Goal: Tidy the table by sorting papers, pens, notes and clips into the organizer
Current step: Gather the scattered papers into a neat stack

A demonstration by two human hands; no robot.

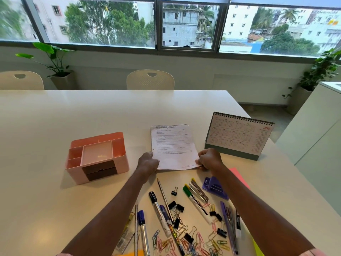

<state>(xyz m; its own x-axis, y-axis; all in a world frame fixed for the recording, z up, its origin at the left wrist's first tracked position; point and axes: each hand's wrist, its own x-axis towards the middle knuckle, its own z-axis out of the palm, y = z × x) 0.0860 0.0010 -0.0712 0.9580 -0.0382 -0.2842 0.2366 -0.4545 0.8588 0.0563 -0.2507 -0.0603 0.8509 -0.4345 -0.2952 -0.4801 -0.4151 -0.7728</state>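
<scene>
both hands, left hand (147,162) and right hand (210,159), pinch the printed form's (173,146) lower corners at frame centre; a careless lift could crease it.

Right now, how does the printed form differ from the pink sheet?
The printed form is white with text; the pink sheet is plain pink. The left hand and right hand grip the printed form's near end; nothing holds the pink sheet. The right forearm hides part of the pink sheet, not the printed form. Both are outside the organizer.
</scene>
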